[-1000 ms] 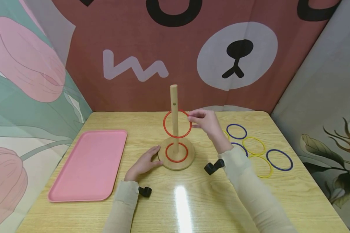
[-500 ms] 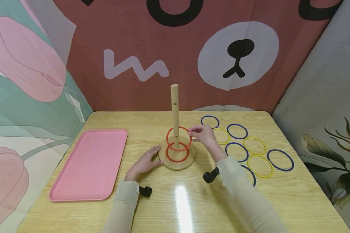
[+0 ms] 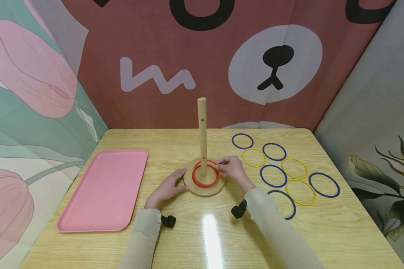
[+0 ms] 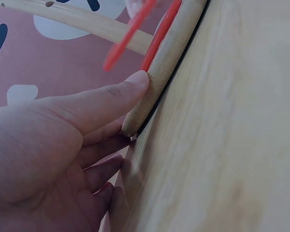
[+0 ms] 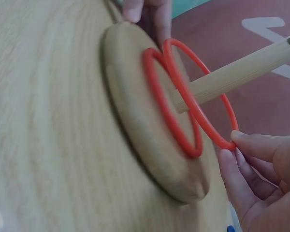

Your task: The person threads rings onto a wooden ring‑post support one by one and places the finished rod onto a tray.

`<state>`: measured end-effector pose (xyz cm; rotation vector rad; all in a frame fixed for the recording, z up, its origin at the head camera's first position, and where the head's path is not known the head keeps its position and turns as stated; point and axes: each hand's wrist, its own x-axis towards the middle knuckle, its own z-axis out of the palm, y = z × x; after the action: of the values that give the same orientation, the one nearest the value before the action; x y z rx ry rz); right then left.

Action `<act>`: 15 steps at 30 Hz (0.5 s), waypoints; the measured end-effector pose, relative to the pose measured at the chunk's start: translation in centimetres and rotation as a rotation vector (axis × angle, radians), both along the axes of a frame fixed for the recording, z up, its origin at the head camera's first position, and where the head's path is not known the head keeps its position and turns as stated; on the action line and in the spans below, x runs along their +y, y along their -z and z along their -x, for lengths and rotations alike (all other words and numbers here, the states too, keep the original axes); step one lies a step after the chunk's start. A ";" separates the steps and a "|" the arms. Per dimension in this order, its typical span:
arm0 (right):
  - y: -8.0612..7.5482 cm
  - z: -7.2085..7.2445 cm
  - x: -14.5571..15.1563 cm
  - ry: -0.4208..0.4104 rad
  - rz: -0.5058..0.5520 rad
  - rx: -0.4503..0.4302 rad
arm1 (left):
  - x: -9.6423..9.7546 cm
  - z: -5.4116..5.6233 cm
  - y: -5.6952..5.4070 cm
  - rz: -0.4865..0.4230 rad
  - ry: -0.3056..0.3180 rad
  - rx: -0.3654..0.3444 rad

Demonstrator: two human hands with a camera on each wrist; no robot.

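A wooden peg (image 3: pixel 202 130) stands upright on a round wooden base (image 3: pixel 188 186) in the middle of the table. Flat on the base, around the peg's foot, lies one red ring (image 5: pixel 167 113). My right hand (image 3: pixel 233 168) pinches a second red ring (image 5: pixel 186 94) between thumb and fingertips at its right side. That ring encircles the peg and tilts low over the first one. My left hand (image 3: pixel 165 188) rests against the left edge of the base, its thumb on the rim and its fairly straight fingers along the side, as the left wrist view shows.
On the table's right lie several blue rings (image 3: pixel 339 189) and yellow rings (image 3: pixel 304 205), close together. A pink tray (image 3: pixel 102 190) sits at the left. Patterned cloth walls stand behind and at both sides.
My right hand has moved down along the peg, bringing the red ring from about mid-peg to just over the lower ring. My left hand stays at the base.
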<state>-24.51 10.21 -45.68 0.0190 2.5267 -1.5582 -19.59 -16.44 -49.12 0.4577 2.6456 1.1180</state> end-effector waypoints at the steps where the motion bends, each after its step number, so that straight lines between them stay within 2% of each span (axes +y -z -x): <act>1: 0.2 0.0 -0.1 0.005 0.006 -0.002 | 0.0 0.0 0.0 0.004 0.001 0.001; 5: 0.8 0.1 -0.3 0.023 0.044 -0.018 | -0.1 0.0 0.0 0.011 0.009 0.006; 15: 1.5 -0.2 -0.5 0.045 0.042 0.000 | -0.1 0.0 0.0 0.010 0.013 0.004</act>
<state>-24.34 9.75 -47.20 0.0712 2.5095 -1.6281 -19.57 -16.50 -49.10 0.4745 2.6468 1.1007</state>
